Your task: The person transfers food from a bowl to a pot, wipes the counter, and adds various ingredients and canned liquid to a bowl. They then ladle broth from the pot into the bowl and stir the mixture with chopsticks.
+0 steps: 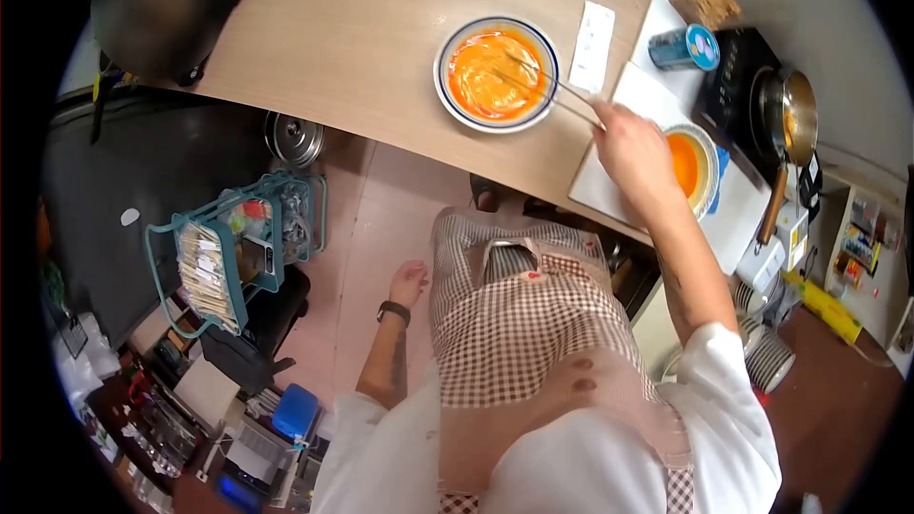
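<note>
My right hand grips a pair of chopsticks near their upper ends. Their tips dip into orange beaten egg inside a white bowl with a blue rim, near the table's front edge. Partly behind my right forearm is a second bowl, which also has orange liquid in it. My left hand hangs low beside my checked apron, away from the table. Its fingers are loosely bent and it holds nothing.
A frying pan sits on a black cooktop at the right, handle toward me. Nearby are a blue can and a white packet. A teal cart stands lower left; another person is upper left.
</note>
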Motion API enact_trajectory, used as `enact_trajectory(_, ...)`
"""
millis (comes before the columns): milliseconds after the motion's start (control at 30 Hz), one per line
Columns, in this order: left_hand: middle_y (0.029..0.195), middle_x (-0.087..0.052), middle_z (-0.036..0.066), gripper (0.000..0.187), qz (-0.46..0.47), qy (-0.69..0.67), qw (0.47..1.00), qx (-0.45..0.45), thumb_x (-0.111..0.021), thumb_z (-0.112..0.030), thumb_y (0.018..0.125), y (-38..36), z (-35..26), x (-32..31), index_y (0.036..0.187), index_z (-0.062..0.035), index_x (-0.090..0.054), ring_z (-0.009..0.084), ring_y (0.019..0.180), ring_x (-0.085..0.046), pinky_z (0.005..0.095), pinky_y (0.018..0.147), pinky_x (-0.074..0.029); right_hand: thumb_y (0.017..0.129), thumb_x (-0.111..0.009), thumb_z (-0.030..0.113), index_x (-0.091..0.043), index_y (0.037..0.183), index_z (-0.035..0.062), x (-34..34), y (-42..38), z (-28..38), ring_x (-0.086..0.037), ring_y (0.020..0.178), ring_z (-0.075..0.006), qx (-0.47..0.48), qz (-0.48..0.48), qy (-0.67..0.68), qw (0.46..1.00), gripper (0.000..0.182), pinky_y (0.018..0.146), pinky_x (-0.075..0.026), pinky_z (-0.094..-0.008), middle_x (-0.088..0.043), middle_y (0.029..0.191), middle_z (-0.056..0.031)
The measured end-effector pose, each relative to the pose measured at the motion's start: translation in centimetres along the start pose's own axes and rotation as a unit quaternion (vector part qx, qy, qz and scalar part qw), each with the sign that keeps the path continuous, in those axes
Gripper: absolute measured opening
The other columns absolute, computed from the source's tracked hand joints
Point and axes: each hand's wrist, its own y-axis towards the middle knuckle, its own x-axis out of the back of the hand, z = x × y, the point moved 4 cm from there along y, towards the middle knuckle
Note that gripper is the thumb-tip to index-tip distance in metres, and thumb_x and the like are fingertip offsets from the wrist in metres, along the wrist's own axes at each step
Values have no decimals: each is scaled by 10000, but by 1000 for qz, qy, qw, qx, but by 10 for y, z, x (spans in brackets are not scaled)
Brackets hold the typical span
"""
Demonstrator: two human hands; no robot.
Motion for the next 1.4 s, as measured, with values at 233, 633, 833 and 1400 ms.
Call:
enact_trajectory(233, 951, -667, 38, 285, -27, -27, 999, -6, -667, -231, 916, 1, 6, 3, 1164, -97, -623, 149, 754, -657, 276, 602, -489, 883, -540, 116, -619, 1078, 26, -1, -8, -3, -667, 768, -387, 25, -21, 10, 999, 229, 709, -539, -487, -664, 885, -199)
enact_trajectory(633, 902, -659, 58, 267, -15, -27, 999, -11, -676, -260, 922, 4, 7, -4, 1106, -71, -634, 150, 722, -644, 265, 580, -484, 890, -553, 133, -595, 1064, 47, -7, 4, 4, -659, 795, -396, 39, -18, 3, 999, 198, 710, -536, -498, -659, 902, -197)
enact_trajectory(833, 917, -670, 53, 265, -25, -30, 999, 12, -672, -212, 907, 2, 13, -5, 1129, -72, -632, 152, 733, -648, 274, 591, -487, 847, -591, 117, -628, 1080, 32, -11, 4, 6, -671, 805, -382, 57, -18, 2, 998, 251, 722, -546, -479, -674, 938, -197)
enact_trajectory(1400, 925, -649, 48, 234, -38, -90, 995, -2, -643, -190, 940, 2, 13, -12, 1139, -68, -619, 151, 742, -631, 273, 590, -482, 871, -598, 142, -618, 1079, 46, 2, 1, 9, -650, 843, -408, 35, -8, 0, 999, 231, 760, -525, -499, -669, 933, -210)
